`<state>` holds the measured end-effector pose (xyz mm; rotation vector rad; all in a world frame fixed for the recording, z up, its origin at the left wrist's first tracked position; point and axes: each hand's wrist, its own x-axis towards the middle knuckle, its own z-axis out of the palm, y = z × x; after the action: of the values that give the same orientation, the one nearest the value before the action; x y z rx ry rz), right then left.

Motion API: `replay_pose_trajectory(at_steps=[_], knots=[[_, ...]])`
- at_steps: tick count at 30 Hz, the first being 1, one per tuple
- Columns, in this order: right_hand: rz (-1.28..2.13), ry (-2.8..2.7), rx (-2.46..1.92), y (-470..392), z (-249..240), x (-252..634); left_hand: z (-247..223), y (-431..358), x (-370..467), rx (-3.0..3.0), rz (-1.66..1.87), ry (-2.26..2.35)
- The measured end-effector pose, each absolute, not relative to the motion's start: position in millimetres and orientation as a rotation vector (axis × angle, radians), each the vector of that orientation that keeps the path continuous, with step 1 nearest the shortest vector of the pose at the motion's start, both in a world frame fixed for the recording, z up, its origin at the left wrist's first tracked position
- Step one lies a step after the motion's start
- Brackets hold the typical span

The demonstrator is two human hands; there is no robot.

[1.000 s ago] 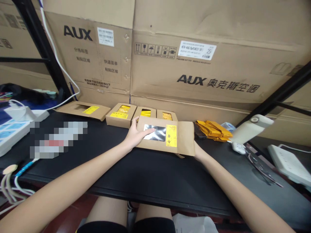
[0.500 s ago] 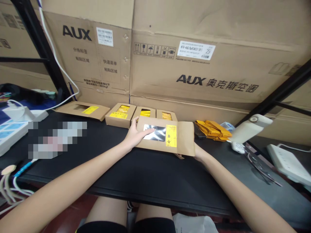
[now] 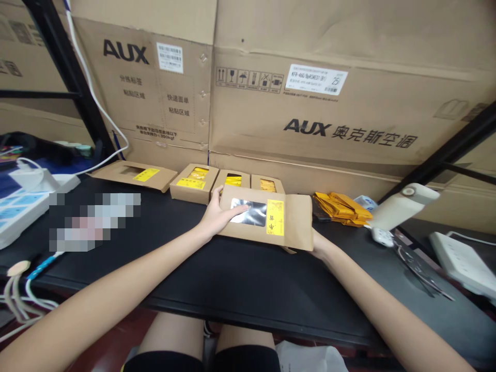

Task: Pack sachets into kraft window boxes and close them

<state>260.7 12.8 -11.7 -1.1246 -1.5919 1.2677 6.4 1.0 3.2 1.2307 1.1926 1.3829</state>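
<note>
My left hand (image 3: 220, 213) grips the left end of a brown cardboard box (image 3: 251, 235), its thumb lying across the clear window. A yellow label (image 3: 275, 217) is stuck beside that window, and the end flap stands out to the right. At the flapped end is my right hand (image 3: 318, 245), mostly behind the cardboard with its fingers hidden. Behind the held box stand three similar boxes, among them a left one (image 3: 189, 194) with yellow packets showing through its window. A flattened box (image 3: 116, 173) with a yellow label lies farther left.
Orange packets (image 3: 343, 209) are piled at the right, near a white bottle (image 3: 405, 209) and a pair of glasses (image 3: 420, 271). Power strips (image 3: 461, 263) lie at both sides of the black table (image 3: 232, 289). Large AUX cartons (image 3: 248, 119) wall off the back.
The view has shifted slightly, so everything sits a little farther right. Both hands and the box otherwise keep the same pose.
</note>
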Motion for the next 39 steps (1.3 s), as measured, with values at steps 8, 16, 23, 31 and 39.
replay_pose_trajectory(at_steps=[8, 16, 23, 31, 39], knots=[[1.648, -1.231, -1.2, 14, -14, 264, 2, -1, 8, 1.249, 1.373, 1.162], [1.767, -1.197, -1.112, 17, -18, 270, 3, -1, 10, 1.256, 1.359, 1.135], [1.848, -1.184, -1.054, 19, -25, 276, 1, 0, 9, 1.258, 1.352, 1.103], [1.898, -1.16, -1.094, 21, -29, 280, 4, -1, 9, 1.245, 1.345, 1.084], [1.856, -1.14, -1.035, 15, -17, 273, 1, 2, 6, 1.272, 1.245, 1.092]])
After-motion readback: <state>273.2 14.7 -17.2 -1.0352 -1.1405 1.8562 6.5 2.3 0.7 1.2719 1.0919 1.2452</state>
